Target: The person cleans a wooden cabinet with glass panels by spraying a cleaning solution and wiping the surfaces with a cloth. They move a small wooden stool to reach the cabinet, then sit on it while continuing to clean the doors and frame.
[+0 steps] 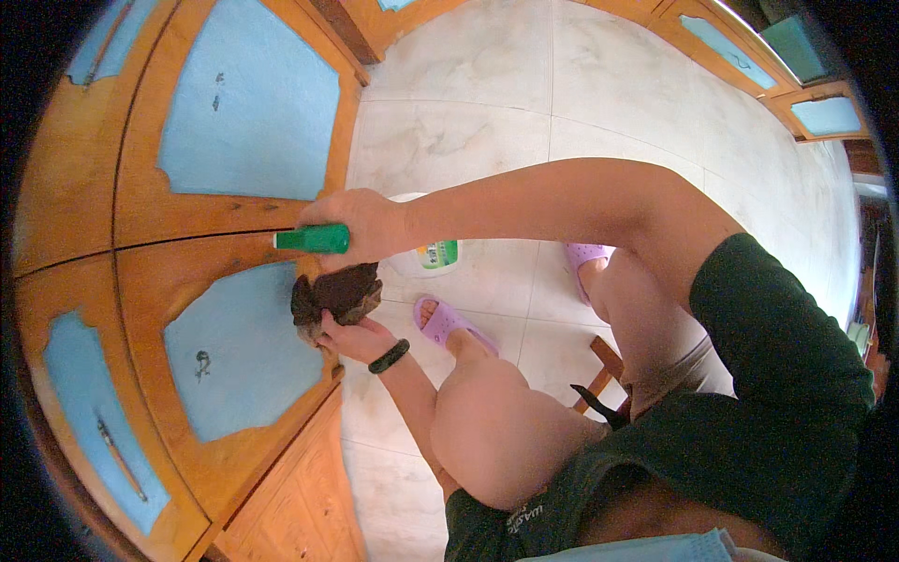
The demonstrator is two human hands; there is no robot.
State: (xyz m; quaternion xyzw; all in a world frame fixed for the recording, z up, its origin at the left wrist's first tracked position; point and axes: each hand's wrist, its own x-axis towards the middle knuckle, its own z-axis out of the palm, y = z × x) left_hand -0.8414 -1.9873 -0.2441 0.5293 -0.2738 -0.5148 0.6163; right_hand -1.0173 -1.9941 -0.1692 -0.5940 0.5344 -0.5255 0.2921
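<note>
My right hand (362, 225) grips a spray bottle by its neck. The bottle's green spray head (316, 239) points at the wooden cabinet door (232, 242), and its pale body with a green label (439, 254) shows partly behind my forearm. Just below it, my left hand (355, 338), with a dark band on the wrist, holds a crumpled dark brown cloth (344, 291) near the lower blue door panel (239, 351). The cloth partly covers that panel's edge. My right fingers are partly hidden by the spray head.
Above is another blue panel (249, 105) in the orange wood. Pale tiles (477, 140) form the floor, where my feet stand in purple slippers (442, 322). Part of a wooden stool (607, 355) shows beside my legs. More cabinets (737, 56) stand at the upper right.
</note>
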